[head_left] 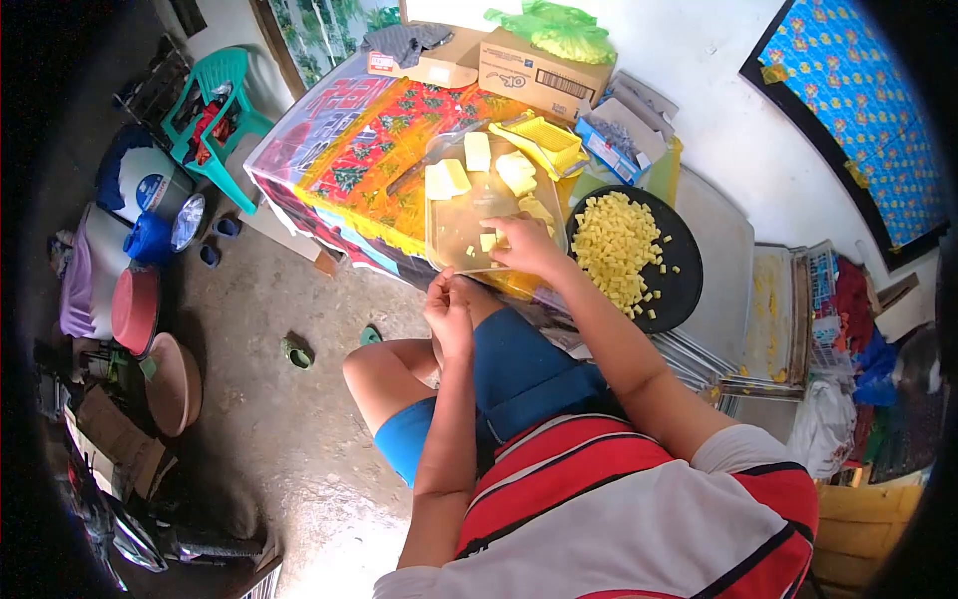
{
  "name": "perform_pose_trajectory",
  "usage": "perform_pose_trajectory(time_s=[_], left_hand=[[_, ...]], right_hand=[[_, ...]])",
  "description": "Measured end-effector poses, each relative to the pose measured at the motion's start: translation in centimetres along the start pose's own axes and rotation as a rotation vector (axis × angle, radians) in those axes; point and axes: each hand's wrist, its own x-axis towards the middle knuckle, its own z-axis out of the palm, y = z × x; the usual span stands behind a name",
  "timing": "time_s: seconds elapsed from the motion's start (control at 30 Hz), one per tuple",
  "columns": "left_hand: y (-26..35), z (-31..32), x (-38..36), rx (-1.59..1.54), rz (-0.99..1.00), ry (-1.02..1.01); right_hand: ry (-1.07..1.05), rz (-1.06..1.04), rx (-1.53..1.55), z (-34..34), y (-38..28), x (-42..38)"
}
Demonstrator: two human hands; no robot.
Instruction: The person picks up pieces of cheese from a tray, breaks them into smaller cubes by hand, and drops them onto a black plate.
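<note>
My right hand (pixel 529 246) is over the near part of a shallow clear tray (pixel 446 228), its thumb and fingers curled round small yellow cubes (pixel 488 242). Larger pale yellow blocks (pixel 477 152) lie at the tray's far side, some cut into slabs. My left hand (pixel 449 315) is closed just below the tray's near edge; what its fingers hold, if anything, is hidden. Right of the tray, a round black pan (pixel 687 285) carries a large heap of yellow cubes (pixel 616 250). A long knife (pixel 407 176) lies along the tray's left side.
A yellow plastic container (pixel 542 143) sits behind the tray on the cloth-covered table (pixel 344 165). Cardboard boxes (pixel 534 75) and a green plastic bag (pixel 555 30) line the back. A green chair (pixel 216 120) and basins (pixel 172 384) stand left; stacked metal trays (pixel 704 225) are at right.
</note>
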Motion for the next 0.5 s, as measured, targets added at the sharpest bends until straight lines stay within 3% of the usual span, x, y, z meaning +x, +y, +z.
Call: perform_pose_trajectory(time_s=[0.2,0.3,0.4,0.5], left_hand=[[1.7,0.6,0.2,-0.017,-0.046,-0.058],[3.8,1.2,1.0,-0.053,-0.087,-0.135],[6.3,2.0,2.1,-0.025,-0.183,-0.184],[8.1,2.7,2.5,-0.062,-0.233,-0.294]], right_hand=[[0.055,-0.099,-0.035,0.1,-0.2,-0.3],[0.138,-0.16,0.118,-1.1,-1.3,-0.8],[0.079,-0.063,0.532,-3.4,-3.9,-1.5],[0.119,-0.127,0.562,-5.6,-6.0,-2.0]])
